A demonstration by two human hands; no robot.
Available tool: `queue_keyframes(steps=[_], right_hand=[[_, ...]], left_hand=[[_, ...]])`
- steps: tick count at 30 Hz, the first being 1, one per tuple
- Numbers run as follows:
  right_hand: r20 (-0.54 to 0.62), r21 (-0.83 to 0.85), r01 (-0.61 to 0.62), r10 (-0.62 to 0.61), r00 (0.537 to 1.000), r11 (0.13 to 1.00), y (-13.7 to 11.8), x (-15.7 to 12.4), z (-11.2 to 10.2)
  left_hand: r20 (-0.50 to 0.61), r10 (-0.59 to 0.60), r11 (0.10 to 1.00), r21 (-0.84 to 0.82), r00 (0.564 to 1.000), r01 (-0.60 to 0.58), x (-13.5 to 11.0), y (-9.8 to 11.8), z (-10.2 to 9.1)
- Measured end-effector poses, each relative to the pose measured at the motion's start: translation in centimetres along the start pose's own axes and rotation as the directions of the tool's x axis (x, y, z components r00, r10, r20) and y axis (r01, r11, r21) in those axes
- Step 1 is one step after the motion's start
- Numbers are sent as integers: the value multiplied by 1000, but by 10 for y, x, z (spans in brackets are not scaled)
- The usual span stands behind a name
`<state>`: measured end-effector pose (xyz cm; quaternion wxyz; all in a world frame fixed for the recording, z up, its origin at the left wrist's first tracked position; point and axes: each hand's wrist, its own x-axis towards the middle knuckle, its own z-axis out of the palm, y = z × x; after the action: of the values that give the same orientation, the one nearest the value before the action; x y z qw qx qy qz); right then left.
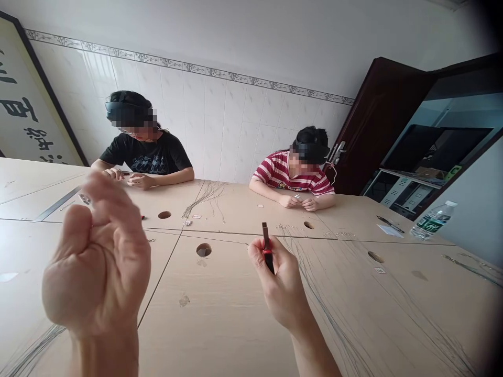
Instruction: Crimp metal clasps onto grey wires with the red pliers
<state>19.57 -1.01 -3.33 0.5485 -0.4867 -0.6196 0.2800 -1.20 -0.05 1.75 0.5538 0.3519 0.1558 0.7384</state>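
My left hand [98, 267] is raised on the left, palm side toward me. Its fingers curl over toward the thumb, and the blurred tips hide whatever may be between them. My right hand [281, 277] is closed around a small black tool [268, 256] with a red band and a flat metal end pointing up. A thin wire [223, 239] runs leftward from near the right thumb and index finger; its far end I cannot make out. Long loose wires [314, 288] lie on the table just right of this hand.
Across the table [212, 324] sit two people [147, 154] [296, 170], each handling small things. Wire bundles [202, 199] [33, 348], a steel ruler [57, 204], a pen [390, 224] and a water bottle [432, 222] lie or stand around. Round holes [203, 250] pierce the tabletop.
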Motion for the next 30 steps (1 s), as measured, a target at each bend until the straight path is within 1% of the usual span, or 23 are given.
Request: queue_keyframes(steps=[1,2,3,5,6,8,9,10,12,14,16,17,18,19,21,23,25,26,30], right_hand=[[9,-1,4,-4,1000,1000,0,0,1],[18,-4,8,-8,1000,1000,-1,-1,1],[29,-9,12,-11,1000,1000,-1,-1,1],[44,-23,23,-22,999,999,-3,-2,2],[50,-31,29,-28,998,999,-3,-2,2],[64,-47,41,-38,997,998,-5,-3,2],[74,-52,46,-42,996,998,-6,-3,1],[87,-54,52,-47,995,997,-6,-4,1],[114,-52,64,-58,992,997,-7,-5,1],[128,-50,78,-71,989,996,-8,-6,0],[122,-56,95,-87,989,994,-8,-6,-2],[114,-58,103,-96,989,993,-8,-6,-2],[105,-59,111,-104,989,992,-8,-6,-3],[94,-59,114,-109,990,992,-8,-5,-5],[64,-58,117,-113,992,991,-7,-4,-7],[22,-57,112,-111,994,992,-6,-1,-10],[-16,-60,98,-100,995,993,-4,1,-14],[-31,-63,88,-90,995,994,-3,2,-15],[-74,-89,55,-62,995,995,1,5,-20]], left_hand=[[-42,93,995,25,995,-92,5,-1,3],[-68,164,986,53,984,-161,9,-3,5],[-81,198,979,71,977,-192,12,-5,7],[-139,182,983,26,973,-180,18,-10,7],[-191,167,984,-28,967,-176,22,-14,7],[-309,137,974,-132,941,-185,28,-22,4],[-345,118,971,-155,931,-180,32,-27,3],[-356,102,975,-152,929,-165,35,-33,0],[-304,84,990,-86,949,-115,41,-47,-5],[-201,55,998,10,978,-54,44,-61,-9],[-109,-58,992,103,992,69,43,-74,-11],[-66,-139,978,149,988,147,41,-79,-11],[-21,-229,953,200,973,229,39,-83,-10],[31,-317,919,257,948,299,36,-85,-9],[152,-467,837,393,871,380,29,-87,-4],[257,-565,759,534,784,373,23,-85,1],[321,-622,697,642,714,319,17,-82,6],[336,-641,671,681,690,293,15,-80,8],[345,-683,596,773,644,218,11,-71,13]])
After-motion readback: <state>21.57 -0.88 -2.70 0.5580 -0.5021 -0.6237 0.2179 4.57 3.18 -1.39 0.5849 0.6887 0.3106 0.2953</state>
